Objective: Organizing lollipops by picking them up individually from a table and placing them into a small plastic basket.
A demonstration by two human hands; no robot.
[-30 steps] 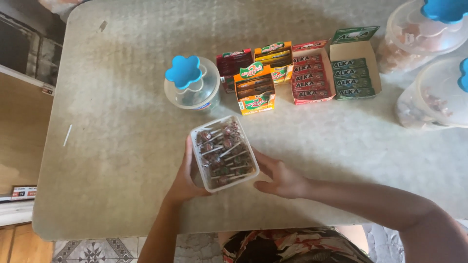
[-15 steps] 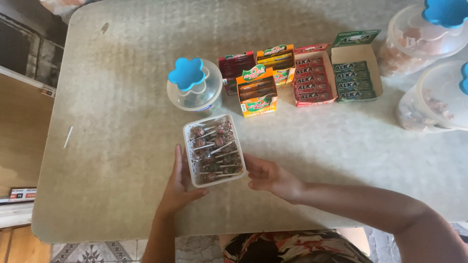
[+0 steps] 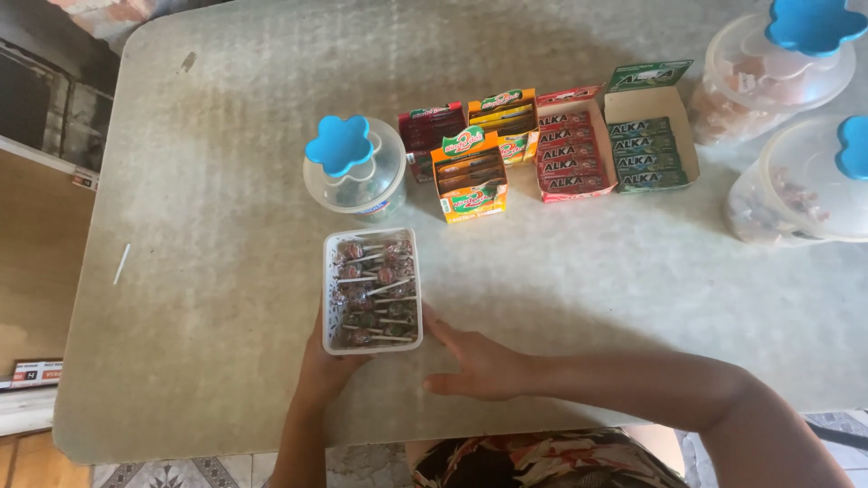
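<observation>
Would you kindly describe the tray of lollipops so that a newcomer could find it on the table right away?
On the pale table, look at the near edge, where the left hand holds it and the right hand lies beside it. The lollipop tray sits just below the small blue-lidded jar. It alone is an open, clear rectangle showing white sticks.

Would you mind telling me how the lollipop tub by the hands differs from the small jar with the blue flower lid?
The lollipop tub is rectangular; the small jar is round. The tub is open on top, while the jar has a blue flower-shaped lid. The tub is packed with wrapped lollipops; the jar looks nearly empty. The left hand touches the tub; nothing touches the jar. Both are clear plastic on the table.
</observation>
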